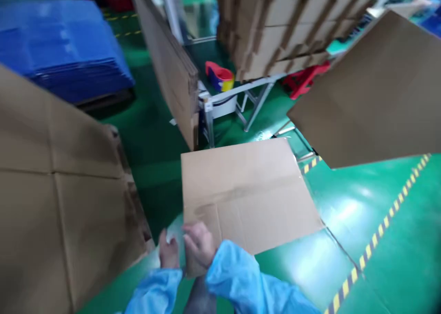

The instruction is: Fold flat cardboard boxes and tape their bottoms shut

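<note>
A: Where's the flat cardboard sheet point(248, 190)?

B: On the green floor point(379, 199), twelve o'clock from both hands. Right hand point(198, 245) fingers clamp its near corner; left hand point(168, 252) touches beside, grip blurred.

A: Step?

B: Seemingly picking it up; lifting needs firm two-handed hold.

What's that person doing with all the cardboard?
A person in blue sleeves holds a flat cardboard sheet by its near corner with both hands, left hand and right hand. It hangs over the green floor. More flattened boxes lean at the left, and a big stack sits behind.
</note>
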`<control>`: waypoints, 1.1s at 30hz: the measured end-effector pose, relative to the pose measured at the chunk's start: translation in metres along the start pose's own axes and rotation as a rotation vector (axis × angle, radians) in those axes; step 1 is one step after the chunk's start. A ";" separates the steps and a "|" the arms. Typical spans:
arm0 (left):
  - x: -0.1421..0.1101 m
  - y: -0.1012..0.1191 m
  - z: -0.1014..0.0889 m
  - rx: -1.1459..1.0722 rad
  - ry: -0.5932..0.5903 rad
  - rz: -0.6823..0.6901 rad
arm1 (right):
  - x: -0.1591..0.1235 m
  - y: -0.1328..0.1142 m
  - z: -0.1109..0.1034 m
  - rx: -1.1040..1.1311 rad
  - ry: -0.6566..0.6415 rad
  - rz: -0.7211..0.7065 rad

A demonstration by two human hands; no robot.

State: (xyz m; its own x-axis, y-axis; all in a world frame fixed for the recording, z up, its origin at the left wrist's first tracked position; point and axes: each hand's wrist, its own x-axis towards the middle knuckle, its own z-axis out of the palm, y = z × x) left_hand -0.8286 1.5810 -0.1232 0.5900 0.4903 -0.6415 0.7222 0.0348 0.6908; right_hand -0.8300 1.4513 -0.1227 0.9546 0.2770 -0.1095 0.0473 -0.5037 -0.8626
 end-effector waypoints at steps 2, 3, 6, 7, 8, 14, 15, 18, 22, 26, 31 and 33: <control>0.025 0.047 0.037 0.146 0.013 0.218 | -0.025 0.036 -0.053 0.202 0.524 0.288; 0.035 0.071 0.066 0.213 -0.028 0.341 | -0.043 0.059 -0.084 0.263 0.756 0.430; 0.047 0.136 0.186 0.457 -0.316 0.711 | -0.116 0.134 -0.170 0.282 1.220 0.770; 0.047 0.154 0.233 0.547 -0.414 0.810 | -0.141 0.156 -0.192 0.289 1.340 0.862; 0.044 0.170 0.280 0.623 -0.499 0.894 | -0.163 0.176 -0.209 0.306 1.438 0.941; 0.035 0.226 0.498 0.747 -0.704 0.880 | -0.202 0.237 -0.232 0.580 1.579 1.088; 0.035 0.229 0.518 0.769 -0.739 0.797 | -0.198 0.240 -0.231 0.628 1.574 1.081; 0.033 0.234 0.554 0.889 -0.836 0.573 | -0.182 0.246 -0.234 0.767 1.562 1.065; 0.025 0.240 0.573 1.005 -0.894 0.389 | -0.175 0.247 -0.244 0.991 1.535 1.088; 0.022 0.247 0.590 1.101 -0.928 0.237 | -0.179 0.245 -0.254 1.158 1.448 1.002; 0.028 0.244 0.605 1.037 -1.035 0.345 | -0.185 0.243 -0.250 0.962 1.370 1.073; 0.028 0.241 0.608 0.986 -1.025 0.380 | -0.187 0.245 -0.246 0.857 1.363 1.119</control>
State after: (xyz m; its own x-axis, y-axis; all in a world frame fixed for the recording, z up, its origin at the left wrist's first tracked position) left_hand -0.4180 1.0739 -0.1775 0.4850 -0.4979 -0.7189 0.1694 -0.7530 0.6358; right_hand -0.9243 1.0750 -0.1918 0.0212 -0.7538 -0.6568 -0.3703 0.6043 -0.7055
